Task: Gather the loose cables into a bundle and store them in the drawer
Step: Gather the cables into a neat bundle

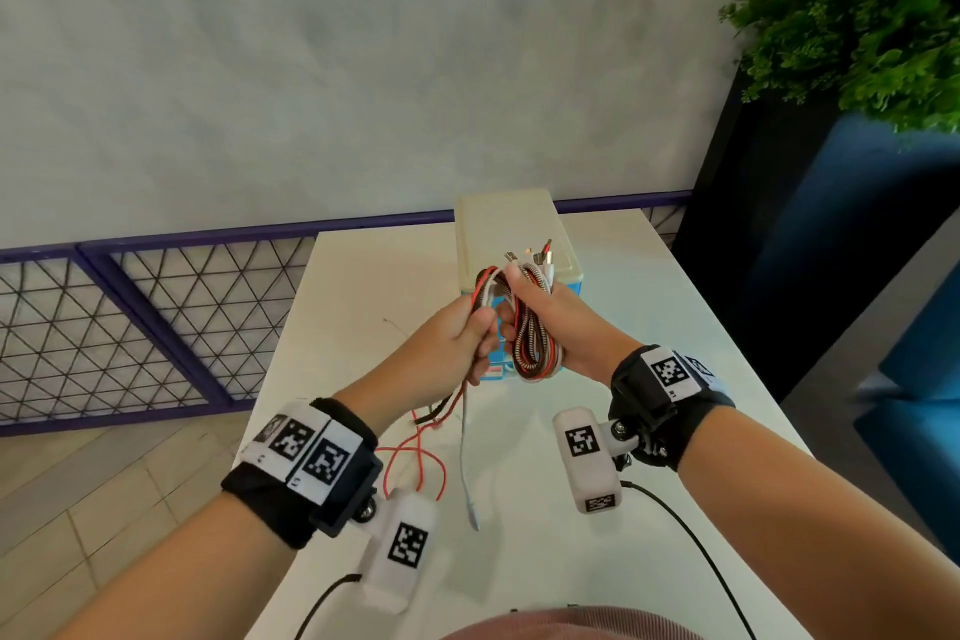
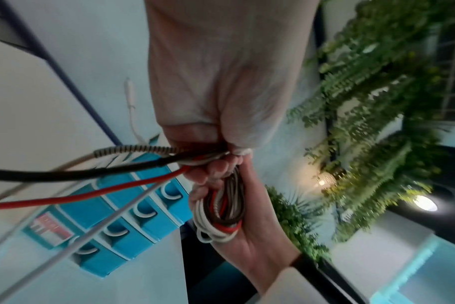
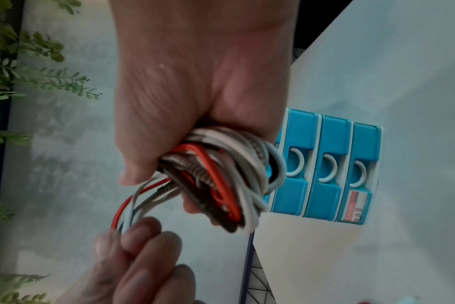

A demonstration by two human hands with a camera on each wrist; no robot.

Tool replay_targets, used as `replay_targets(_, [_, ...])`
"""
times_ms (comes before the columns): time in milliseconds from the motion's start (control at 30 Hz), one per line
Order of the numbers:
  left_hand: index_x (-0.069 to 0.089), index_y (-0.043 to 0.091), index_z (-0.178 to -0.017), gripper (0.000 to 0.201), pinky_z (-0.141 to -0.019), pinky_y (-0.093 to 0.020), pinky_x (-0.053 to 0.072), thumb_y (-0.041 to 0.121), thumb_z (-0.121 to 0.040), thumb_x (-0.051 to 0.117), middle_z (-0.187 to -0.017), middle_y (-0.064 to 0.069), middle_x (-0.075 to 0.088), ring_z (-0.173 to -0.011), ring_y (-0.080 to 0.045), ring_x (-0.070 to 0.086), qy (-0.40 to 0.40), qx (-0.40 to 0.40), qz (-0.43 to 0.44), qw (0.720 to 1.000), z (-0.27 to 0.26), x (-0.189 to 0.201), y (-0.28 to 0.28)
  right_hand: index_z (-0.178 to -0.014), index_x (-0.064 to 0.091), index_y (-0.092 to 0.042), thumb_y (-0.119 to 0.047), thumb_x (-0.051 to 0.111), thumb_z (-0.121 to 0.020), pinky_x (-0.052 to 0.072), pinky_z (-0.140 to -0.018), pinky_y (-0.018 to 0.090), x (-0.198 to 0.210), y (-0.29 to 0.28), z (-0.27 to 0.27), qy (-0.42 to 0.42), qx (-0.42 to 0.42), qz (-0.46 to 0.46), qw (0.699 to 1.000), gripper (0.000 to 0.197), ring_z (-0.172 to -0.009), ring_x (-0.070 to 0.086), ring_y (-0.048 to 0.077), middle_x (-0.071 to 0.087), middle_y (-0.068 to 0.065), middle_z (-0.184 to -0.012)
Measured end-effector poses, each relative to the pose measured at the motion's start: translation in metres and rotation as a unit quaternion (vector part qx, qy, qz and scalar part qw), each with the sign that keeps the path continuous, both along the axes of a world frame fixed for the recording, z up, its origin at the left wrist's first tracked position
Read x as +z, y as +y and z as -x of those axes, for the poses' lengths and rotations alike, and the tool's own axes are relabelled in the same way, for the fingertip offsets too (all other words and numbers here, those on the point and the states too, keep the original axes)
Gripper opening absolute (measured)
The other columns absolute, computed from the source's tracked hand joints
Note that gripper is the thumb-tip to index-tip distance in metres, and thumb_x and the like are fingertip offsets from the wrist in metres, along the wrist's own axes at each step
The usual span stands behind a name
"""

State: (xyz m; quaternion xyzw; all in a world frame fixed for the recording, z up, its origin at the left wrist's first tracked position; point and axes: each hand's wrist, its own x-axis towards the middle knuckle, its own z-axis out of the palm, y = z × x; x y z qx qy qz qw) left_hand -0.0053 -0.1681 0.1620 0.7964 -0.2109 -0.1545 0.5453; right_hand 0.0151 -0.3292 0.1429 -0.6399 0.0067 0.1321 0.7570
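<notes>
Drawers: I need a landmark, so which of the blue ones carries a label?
The bottom drawer, farthest from the right hand; only it bears a red-and-white sticker.

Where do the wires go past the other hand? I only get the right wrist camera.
Observer: Head view: loose tails hang from the left hand down onto the white table.
Operator: How many drawers? I count three.
Observer: Left wrist view shows four on the blue drawer unit, all shut.
Operator: Where are the plugs?
Observer: Metal plugs poke out above the right hand gripping the bundle.
</notes>
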Motion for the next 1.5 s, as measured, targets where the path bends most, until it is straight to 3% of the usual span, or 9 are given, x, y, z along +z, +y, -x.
replay_targets(133, [0.044, 0.016, -0.106, 0.018, -0.059, -0.02, 0.044, 0.026, -0.103, 0.03, -0.074, 0.005, 0.048, -0.061, -0.007, 0.049, -0.03, -0.003, -0.06, 0.998, 0.004, -0.004, -0.015, -0.099, 0.065, -0.012, -0.069, 0.054, -0.074, 0.056, -0.081, 0.04, -0.002, 0.005, 0.0, 0.025, -0.001, 0.012, 1.0, 0.063, -0.079, 0.067, 0.022, 0.067, 0.008, -0.083])
replay_targets(267, [0.035, 0.016, -0.135, 0.039, -0.09, -0.038, 0.051, 0.034, -0.102, 0.028, -0.115, -0.005, 0.061, -0.102, -0.018, 0.061, -0.084, -0.005, -0.161, 0.983, -0.004, -0.005, -0.016, -0.092, 0.062, -0.012, -0.076, 0.057, -0.072, 0.056, -0.078, 0.036, -0.001, 0.009, -0.001, 0.042, -0.005, 0.03, 0.999, 0.067, -0.08, 0.066, 0.02, 0.064, 0.009, -0.081])
replay_targets(433, [0.032, 0.004, -0.139, 0.04, -0.087, -0.037, 0.048, 0.022, -0.103, 0.027, -0.097, -0.01, 0.056, -0.092, -0.021, 0.055, -0.086, -0.006, -0.274, 0.958, -0.014, -0.013, -0.03, -0.084, 0.053, -0.013, -0.059, 0.068, -0.071, 0.049, -0.066, 0.025, -0.003, 0.013, 0.005, 0.052, 0.034, 0.02, 0.998, 0.049, -0.061, 0.055, 0.014, 0.049, -0.001, -0.054])
replay_targets(567, [0.049, -0.001, -0.127, 0.033, -0.065, -0.012, 0.03, 0.013, -0.102, 0.033, -0.094, 0.002, 0.043, -0.094, -0.012, 0.039, -0.118, -0.04, -0.318, 0.94, -0.01, -0.012, -0.026, -0.071, 0.05, -0.018, -0.038, 0.073, -0.081, 0.043, -0.057, 0.024, -0.007, 0.015, 0.011, 0.1, 0.037, -0.017, 0.994, 0.033, -0.047, 0.04, 0.011, 0.033, -0.007, -0.04])
replay_targets(700, [0.052, 0.0, -0.11, 0.031, -0.057, -0.023, 0.033, 0.021, -0.103, 0.031, -0.075, -0.005, 0.048, -0.07, -0.022, 0.053, -0.123, -0.071, -0.36, 0.922, -0.002, -0.005, -0.024, -0.072, 0.054, -0.014, -0.023, 0.067, -0.087, 0.047, -0.058, 0.025, -0.013, 0.02, 0.012, 0.083, -0.027, 0.041, 0.995, 0.022, -0.053, 0.05, 0.016, 0.046, 0.005, -0.052])
replay_targets(933, [0.047, 0.011, -0.091, 0.031, -0.059, -0.023, 0.047, 0.037, -0.101, 0.033, -0.075, -0.004, 0.057, -0.055, -0.014, 0.057, 0.035, -0.136, -0.317, 0.938, 0.001, 0.008, -0.011, -0.074, 0.063, -0.009, -0.025, 0.06, -0.091, 0.058, -0.079, 0.042, -0.008, 0.008, -0.003, -0.008, -0.085, 0.12, 0.989, 0.024, -0.067, 0.066, 0.022, 0.067, 0.009, -0.07])
replay_targets(1133, [0.044, 0.013, -0.08, 0.031, -0.065, -0.022, 0.048, 0.032, -0.102, 0.033, -0.065, 0.001, 0.052, -0.063, -0.018, 0.061, 0.145, -0.15, -0.182, 0.961, 0.014, -0.007, -0.011, -0.091, 0.059, -0.005, -0.023, 0.057, -0.096, 0.059, -0.08, 0.049, 0.007, 0.006, -0.016, -0.019, -0.168, 0.017, 0.985, 0.018, -0.083, 0.071, 0.032, 0.073, 0.015, -0.087])
replay_targets(1233, [0.042, 0.017, -0.073, 0.035, -0.072, -0.03, 0.045, 0.033, -0.102, 0.032, -0.064, 0.004, 0.049, -0.064, -0.017, 0.058, 0.087, -0.135, -0.165, 0.973, 0.017, -0.022, -0.013, -0.099, 0.051, -0.007, -0.022, 0.055, -0.098, 0.057, -0.086, 0.049, 0.01, 0.006, -0.019, 0.006, -0.152, -0.102, 0.983, 0.016, -0.096, 0.072, 0.029, 0.073, 0.019, -0.101])
replay_targets(1500, [0.042, 0.013, -0.076, 0.03, -0.047, -0.01, 0.035, 0.029, -0.101, 0.036, -0.062, 0.005, 0.045, -0.043, 0.002, 0.045, 0.008, -0.114, -0.138, 0.984, 0.02, -0.048, -0.015, -0.081, 0.051, -0.016, -0.023, 0.056, -0.097, 0.049, -0.051, 0.025, 0.006, 0.012, -0.01, 0.087, -0.168, -0.243, 0.951, 0.018, -0.044, 0.051, 0.008, 0.048, -0.005, -0.054])
